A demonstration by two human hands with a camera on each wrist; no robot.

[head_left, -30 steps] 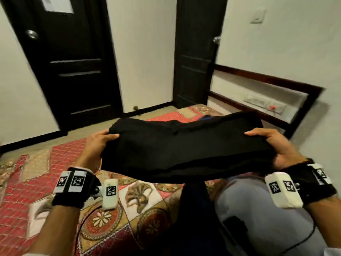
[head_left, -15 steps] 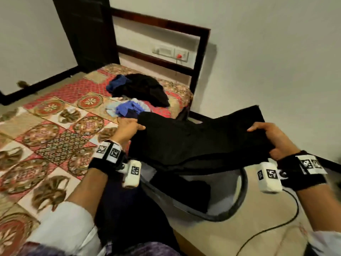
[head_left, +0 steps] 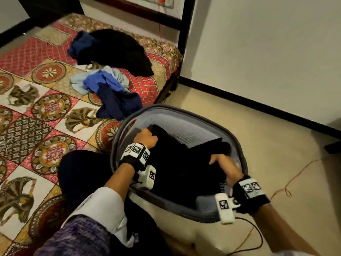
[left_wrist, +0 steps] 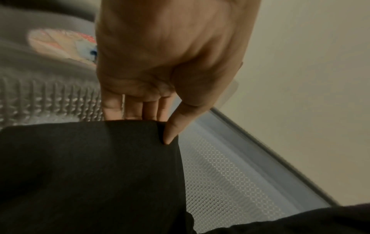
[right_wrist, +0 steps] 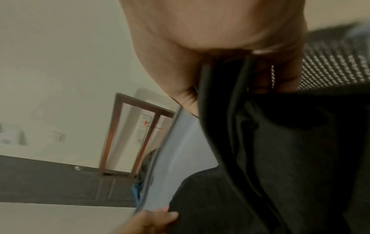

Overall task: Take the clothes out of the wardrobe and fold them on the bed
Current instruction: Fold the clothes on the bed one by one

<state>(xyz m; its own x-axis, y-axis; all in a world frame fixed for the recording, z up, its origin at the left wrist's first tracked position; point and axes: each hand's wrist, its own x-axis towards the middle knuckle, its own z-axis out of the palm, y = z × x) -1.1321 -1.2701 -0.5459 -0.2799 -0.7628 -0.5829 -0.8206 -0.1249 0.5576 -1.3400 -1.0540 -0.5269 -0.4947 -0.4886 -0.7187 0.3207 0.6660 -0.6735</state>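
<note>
Both hands are down inside a grey mesh laundry basket [head_left: 191, 115] that stands on the floor against the near side edge of the bed [head_left: 27, 126], and between them they hold a folded black garment [head_left: 177, 163] that lies in the basket. At the garment's far left corner the left hand [head_left: 145, 138] pinches the cloth, with the fingers [left_wrist: 130, 109] behind the folded edge and the thumb pressed onto its top face, as the left wrist view shows plainly. At the right end the right hand [head_left: 224, 166] is clamped on the fabric, with its fingers curled over the folded edge. From the right wrist view, the black layers run up into the palm beside the basket's mesh wall. Part of the basket's pale mesh lining is bare on the far side, beyond the garment. On the patterned bedspread, toward the far corner by the dark wooden headboard [head_left: 186, 19], lies a heap of black clothing [head_left: 120, 50] with a blue piece tucked at its left. Nearer the basket, close to the bed's side edge, a second loose heap of blue clothes [head_left: 108, 91] is piled unfolded. An orange cord [head_left: 287, 189] trails over the floor to the right of the basket.
</note>
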